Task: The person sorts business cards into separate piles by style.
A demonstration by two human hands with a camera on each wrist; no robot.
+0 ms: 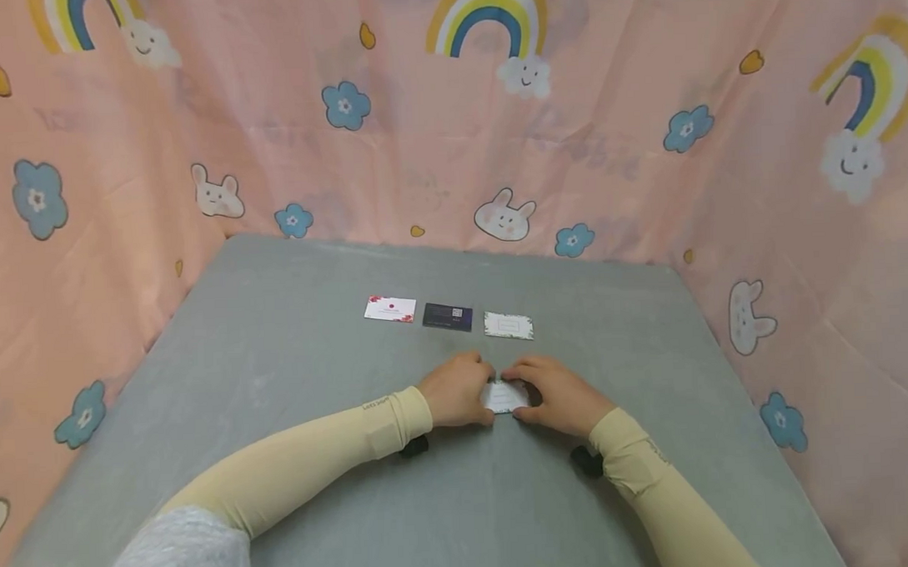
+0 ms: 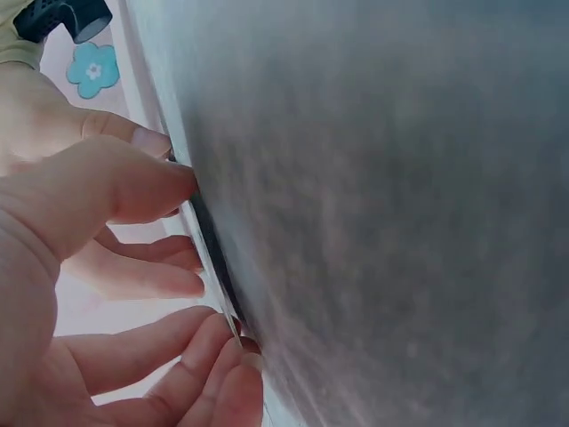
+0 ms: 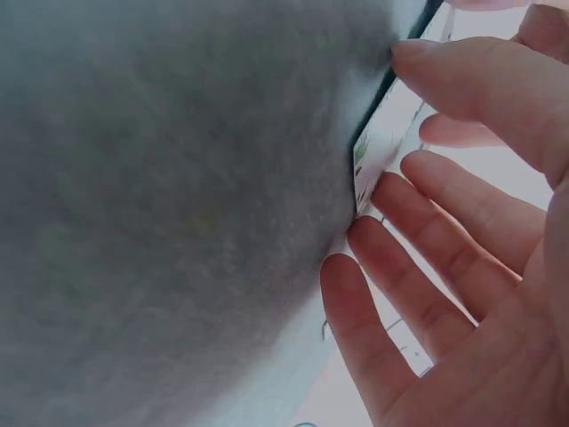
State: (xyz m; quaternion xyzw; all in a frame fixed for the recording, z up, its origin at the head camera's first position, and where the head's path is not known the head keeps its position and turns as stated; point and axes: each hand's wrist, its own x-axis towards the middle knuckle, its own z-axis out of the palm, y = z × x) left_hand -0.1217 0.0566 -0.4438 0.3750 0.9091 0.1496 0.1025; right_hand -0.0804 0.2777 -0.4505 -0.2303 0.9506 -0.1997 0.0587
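Observation:
A white card (image 1: 505,396) with leafy green marks along its edge lies flat or nearly flat on the grey surface between both hands. My left hand (image 1: 459,391) holds its left end, thumb at the near edge and curled fingers at the far edge. At the right end, my right hand (image 1: 561,396) spans the card the same way, thumb near and fingers far. The left wrist view shows the card (image 2: 213,258) almost edge-on along the fingertips. In the right wrist view the card's patterned corner (image 3: 366,165) shows between thumb and fingers.
Beyond the hands lie three cards in a row: a white one with red corners (image 1: 391,309), a dark one (image 1: 448,316) and a white one with a green leafy border (image 1: 509,325). A pink patterned curtain (image 1: 420,168) stands around the grey padded table (image 1: 313,322).

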